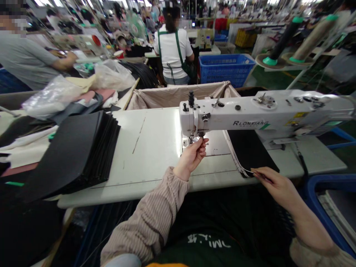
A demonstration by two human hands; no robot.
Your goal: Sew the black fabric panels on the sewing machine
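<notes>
My left hand (194,156) is closed in a pinch under the head of a white sewing machine (222,118), by the needle and presser foot (191,141). What its fingertips hold, if anything, is too small to make out. Lower right, my right hand (274,185) is closed, its fingertips at the end of a thin white cord (248,171). A slim dark reddish thing shows under its fingers, its kind unclear. Beside that hand, a stack of black panels (249,148) with pale edges lies flat on the machine table (155,148), partly beneath the machine arm.
A thick pile of black sheets (72,144) occupies the table's left end, with plastic bags and fabric scraps (63,96) behind. A cloth-lined bin (172,94) stands beyond the table. Blue crates (225,68) and two thread cones (286,40) are farther back. Co-workers sit ahead.
</notes>
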